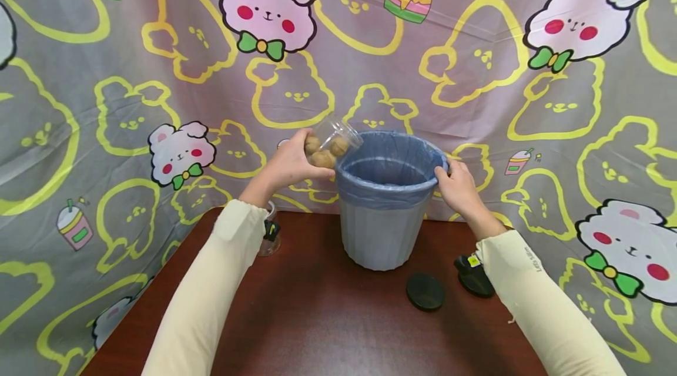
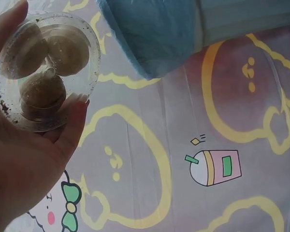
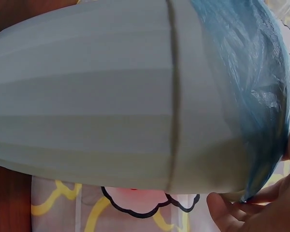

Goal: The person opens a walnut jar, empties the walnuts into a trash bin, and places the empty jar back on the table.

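My left hand (image 1: 296,160) grips a clear plastic jar (image 1: 346,129) around its side. The jar is tilted, its mouth towards the bin's opening and near the left rim. Inside sit round brown lumps (image 2: 43,94) that look like walnuts; three show through the base in the left wrist view. A grey ribbed trash bin (image 1: 382,235) stands upright on the table, lined with a blue plastic bag (image 3: 253,63) folded over its rim. The right hand (image 1: 459,187) holds the bin's right rim, thumb and fingers pinching the bag edge there. The bin's floor is hidden.
On the dark red table (image 1: 317,323), a round black lid (image 1: 425,291) lies in front of the bin. Another dark round object (image 1: 480,285) is partly behind the right sleeve. A clear container (image 1: 271,245) stands behind the left wrist. Patterned cloth (image 1: 476,100) hangs close behind.
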### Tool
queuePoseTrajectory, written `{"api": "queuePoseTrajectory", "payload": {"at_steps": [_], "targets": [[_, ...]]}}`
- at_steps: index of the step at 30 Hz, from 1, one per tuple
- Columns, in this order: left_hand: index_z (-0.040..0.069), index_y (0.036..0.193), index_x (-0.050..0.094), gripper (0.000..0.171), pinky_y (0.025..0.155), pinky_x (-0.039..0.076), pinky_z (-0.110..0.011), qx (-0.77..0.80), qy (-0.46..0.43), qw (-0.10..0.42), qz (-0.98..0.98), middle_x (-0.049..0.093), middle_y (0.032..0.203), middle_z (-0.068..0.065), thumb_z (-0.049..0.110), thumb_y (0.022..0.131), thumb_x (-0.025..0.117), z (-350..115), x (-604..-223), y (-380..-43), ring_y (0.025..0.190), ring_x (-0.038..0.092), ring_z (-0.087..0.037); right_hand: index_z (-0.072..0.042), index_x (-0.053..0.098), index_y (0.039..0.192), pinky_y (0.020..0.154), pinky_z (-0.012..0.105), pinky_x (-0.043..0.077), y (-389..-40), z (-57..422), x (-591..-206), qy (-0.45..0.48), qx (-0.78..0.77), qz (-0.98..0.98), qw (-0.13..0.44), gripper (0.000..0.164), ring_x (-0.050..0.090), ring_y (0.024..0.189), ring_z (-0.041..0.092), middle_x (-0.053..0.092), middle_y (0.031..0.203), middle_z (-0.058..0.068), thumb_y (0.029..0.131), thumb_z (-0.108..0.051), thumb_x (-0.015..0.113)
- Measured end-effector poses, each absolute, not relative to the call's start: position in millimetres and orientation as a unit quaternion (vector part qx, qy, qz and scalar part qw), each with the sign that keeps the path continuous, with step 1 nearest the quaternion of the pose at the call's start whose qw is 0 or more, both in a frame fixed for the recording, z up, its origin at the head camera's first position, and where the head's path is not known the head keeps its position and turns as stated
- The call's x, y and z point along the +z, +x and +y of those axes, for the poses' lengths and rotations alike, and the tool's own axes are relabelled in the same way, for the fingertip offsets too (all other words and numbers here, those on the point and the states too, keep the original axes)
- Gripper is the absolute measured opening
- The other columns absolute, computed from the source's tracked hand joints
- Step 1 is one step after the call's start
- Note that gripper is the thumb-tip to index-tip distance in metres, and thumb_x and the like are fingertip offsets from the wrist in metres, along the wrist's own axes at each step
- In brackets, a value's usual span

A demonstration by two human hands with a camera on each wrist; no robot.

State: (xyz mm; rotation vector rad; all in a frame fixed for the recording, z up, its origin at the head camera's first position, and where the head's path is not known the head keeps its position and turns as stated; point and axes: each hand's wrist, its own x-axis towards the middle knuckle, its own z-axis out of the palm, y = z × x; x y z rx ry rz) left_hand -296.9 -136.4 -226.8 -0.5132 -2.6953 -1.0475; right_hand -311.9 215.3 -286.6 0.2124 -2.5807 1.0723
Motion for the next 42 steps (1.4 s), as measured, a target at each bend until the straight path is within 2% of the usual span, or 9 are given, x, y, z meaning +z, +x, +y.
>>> {"api": "queuePoseTrajectory", "payload": {"at_steps": [8,16,20,24,33,36,40,42], "targets": [[0.007,0.144,0.028,0.103,0.091,0.043,-0.044,-0.323,-0.174,0.08,-0.927,0.046,0.132,-0.011,0.045,0.066,0.083,-131.8,-217.2,-305.0,0.117,0.047,-0.027,0.009,0.031,0.141,0.105,0.056,0.022,-315.0,216.2,-290.0,0.076,0.369,-0.912,0.165,0.055,0.029,0.13,0.046,0.037,0.136,0.033,0.098,-0.026,0.032],[0.004,0.141,0.031,0.102,0.085,0.045,-0.038,-0.316,-0.19,0.077,-0.926,0.052,0.115,-0.007,0.041,0.063,0.085,-128.9,-213.5,-311.6,0.099,0.053,-0.022,0.007,0.036,0.138,0.103,0.056,0.024,-317.5,215.7,-292.4,0.081,0.366,-0.911,0.173,0.052,0.032,0.128,0.046,0.041,0.134,0.031,0.098,-0.027,0.031],[0.004,0.133,0.037,0.091,0.077,0.046,-0.037,-0.291,-0.203,0.081,-0.931,0.052,0.106,-0.006,0.038,0.064,0.085,-126.0,-212.3,-313.5,0.091,0.053,-0.021,0.007,0.029,0.143,0.105,0.056,0.022,-316.5,215.2,-292.9,0.08,0.368,-0.911,0.168,0.056,0.029,0.13,0.046,0.036,0.138,0.032,0.099,-0.027,0.03],[0.005,0.122,0.041,0.08,0.072,0.046,-0.036,-0.256,-0.217,0.093,-0.937,0.052,0.101,-0.006,0.036,0.064,0.086,-120.9,-208.9,-314.9,0.085,0.053,-0.022,0.007,0.029,0.143,0.105,0.056,0.021,-316.2,215.2,-293.2,0.082,0.367,-0.911,0.172,0.055,0.029,0.13,0.046,0.036,0.138,0.032,0.099,-0.027,0.03],[0.003,0.127,0.04,0.088,0.08,0.044,-0.04,-0.154,-0.223,0.115,-0.956,0.049,0.104,-0.006,0.041,0.062,0.086,-112.0,-201.5,-319.8,0.094,0.05,-0.024,0.009,0.029,0.142,0.102,0.057,0.026,-316.0,214.8,-293.7,0.083,0.363,-0.911,0.177,0.055,0.032,0.127,0.048,0.038,0.134,0.035,0.098,-0.025,0.03],[0.004,0.124,0.041,0.085,0.08,0.044,-0.039,-0.129,-0.226,0.118,-0.958,0.048,0.102,-0.006,0.04,0.061,0.086,-111.0,-199.9,-320.7,0.093,0.05,-0.023,0.009,0.03,0.141,0.102,0.057,0.025,-316.4,215.4,-294.5,0.084,0.362,-0.911,0.178,0.055,0.032,0.127,0.048,0.039,0.134,0.035,0.099,-0.025,0.03],[0.008,0.111,0.042,0.075,0.077,0.043,-0.038,-0.094,-0.233,0.124,-0.96,0.046,0.097,-0.006,0.039,0.06,0.087,-109.4,-197.2,-321.2,0.09,0.049,-0.023,0.009,0.031,0.141,0.102,0.057,0.024,-316.4,215.8,-294.8,0.085,0.363,-0.911,0.18,0.055,0.032,0.127,0.048,0.039,0.134,0.034,0.099,-0.027,0.03],[0.006,0.113,0.043,0.077,0.08,0.043,-0.039,-0.076,-0.238,0.13,-0.96,0.047,0.099,-0.007,0.039,0.059,0.087,-108.4,-195.7,-321.1,0.093,0.049,-0.025,0.009,0.031,0.141,0.102,0.057,0.024,-316.2,215.8,-294.5,0.085,0.362,-0.911,0.179,0.055,0.031,0.128,0.048,0.038,0.135,0.034,0.099,-0.027,0.029]]}}
